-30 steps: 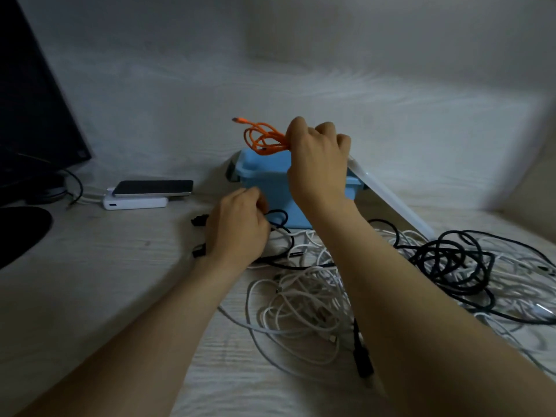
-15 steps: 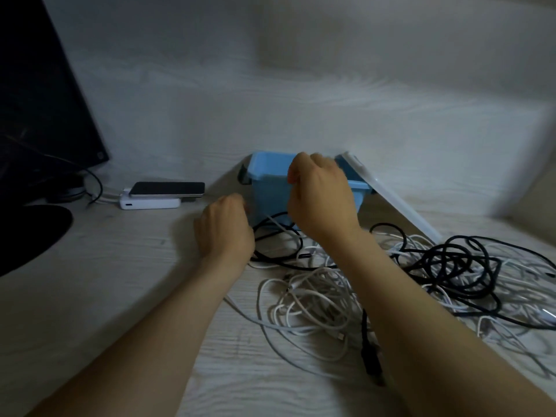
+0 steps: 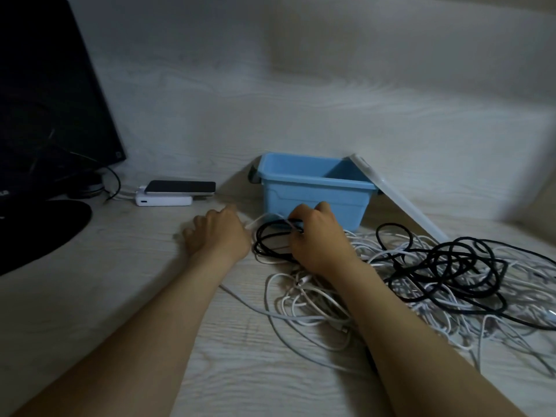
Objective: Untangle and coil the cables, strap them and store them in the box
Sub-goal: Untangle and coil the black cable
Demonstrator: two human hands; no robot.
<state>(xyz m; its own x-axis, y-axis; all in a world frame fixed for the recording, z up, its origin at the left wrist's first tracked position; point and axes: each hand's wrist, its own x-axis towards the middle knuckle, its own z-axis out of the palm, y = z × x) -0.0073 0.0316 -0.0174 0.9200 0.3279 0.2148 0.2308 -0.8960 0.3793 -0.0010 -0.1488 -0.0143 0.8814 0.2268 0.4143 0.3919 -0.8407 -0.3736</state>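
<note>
A blue plastic box (image 3: 313,203) stands open against the back wall, and its inside is hidden from here. In front of it lies a tangle of white cables (image 3: 319,299) mixed with black cables (image 3: 445,266). My right hand (image 3: 319,242) is down on the pile just in front of the box, fingers curled round a black cable loop (image 3: 270,239). My left hand (image 3: 215,236) rests on the table left of that loop, fingers curled, with a white cable end (image 3: 255,222) running from it.
The box's translucent lid (image 3: 397,197) leans against its right side. A phone (image 3: 182,188) lies on a white power bank (image 3: 164,201) at the left. A dark monitor (image 3: 45,94) and black mat (image 3: 39,233) fill the far left.
My right hand held a coiled orange cable above the box, lowered it into the box, then came down onto the black cable loop. The orange cable is out of sight.
</note>
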